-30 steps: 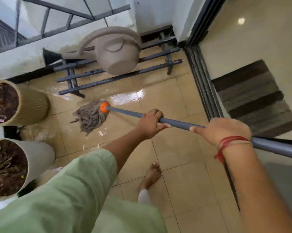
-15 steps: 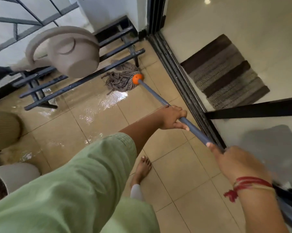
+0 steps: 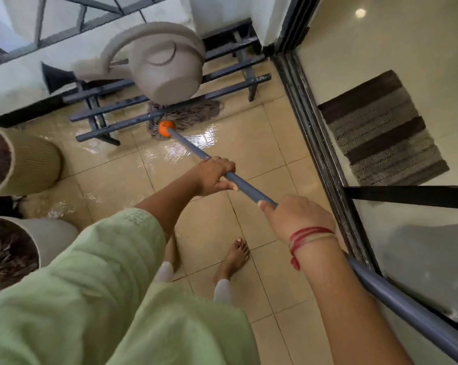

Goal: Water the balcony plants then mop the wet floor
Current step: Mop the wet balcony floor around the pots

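A grey mop handle (image 3: 246, 187) runs from lower right up to an orange collar (image 3: 166, 127). The stringy mop head (image 3: 188, 113) lies spread on the wet tan tiles (image 3: 185, 148), partly under a dark metal rack (image 3: 133, 119). My left hand (image 3: 214, 175) grips the handle midway. My right hand (image 3: 299, 217), with red thread at the wrist, grips it lower down. A beige watering can (image 3: 164, 64) sits on the rack. Two plant pots, one ribbed (image 3: 30, 164) and one smooth (image 3: 51, 238), stand at the left.
A sliding door track (image 3: 317, 143) runs along the right, with a striped doormat (image 3: 380, 130) on the indoor floor beyond. A white parapet with railing (image 3: 24, 75) closes the back. My bare feet (image 3: 235, 254) stand on the tiles below the hands.
The mop head swept from the left near the pots to the right by the door, then back to the middle under the rack. Both hands kept hold of the handle.
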A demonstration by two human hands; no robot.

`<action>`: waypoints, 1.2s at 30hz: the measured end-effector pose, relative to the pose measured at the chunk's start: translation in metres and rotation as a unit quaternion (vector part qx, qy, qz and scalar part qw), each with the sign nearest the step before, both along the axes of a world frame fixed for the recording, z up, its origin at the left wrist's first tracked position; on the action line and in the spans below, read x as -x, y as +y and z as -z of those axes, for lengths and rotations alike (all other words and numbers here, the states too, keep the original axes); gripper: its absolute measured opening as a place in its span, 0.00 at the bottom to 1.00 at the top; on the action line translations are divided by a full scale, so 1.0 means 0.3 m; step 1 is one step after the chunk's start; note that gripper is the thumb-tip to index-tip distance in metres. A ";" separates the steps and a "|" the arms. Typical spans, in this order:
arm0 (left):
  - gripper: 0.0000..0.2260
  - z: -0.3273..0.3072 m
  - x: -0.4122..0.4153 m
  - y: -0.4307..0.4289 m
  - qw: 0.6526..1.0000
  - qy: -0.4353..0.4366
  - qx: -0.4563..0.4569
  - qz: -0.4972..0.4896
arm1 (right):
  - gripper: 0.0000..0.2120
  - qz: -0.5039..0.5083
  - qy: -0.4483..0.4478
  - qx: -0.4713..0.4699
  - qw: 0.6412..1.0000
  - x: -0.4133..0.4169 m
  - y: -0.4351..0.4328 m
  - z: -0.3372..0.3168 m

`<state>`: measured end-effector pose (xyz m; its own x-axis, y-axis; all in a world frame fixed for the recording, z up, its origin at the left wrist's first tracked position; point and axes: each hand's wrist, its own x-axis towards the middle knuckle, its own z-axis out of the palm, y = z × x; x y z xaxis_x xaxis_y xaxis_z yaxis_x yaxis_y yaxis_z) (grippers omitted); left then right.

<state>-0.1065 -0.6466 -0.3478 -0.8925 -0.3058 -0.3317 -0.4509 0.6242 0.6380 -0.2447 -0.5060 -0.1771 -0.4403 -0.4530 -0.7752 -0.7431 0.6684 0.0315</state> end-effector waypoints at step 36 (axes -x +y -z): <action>0.48 -0.035 0.250 0.064 0.990 0.017 0.017 0.141 | 0.27 0.197 -0.038 -0.050 0.978 0.068 0.146 -0.056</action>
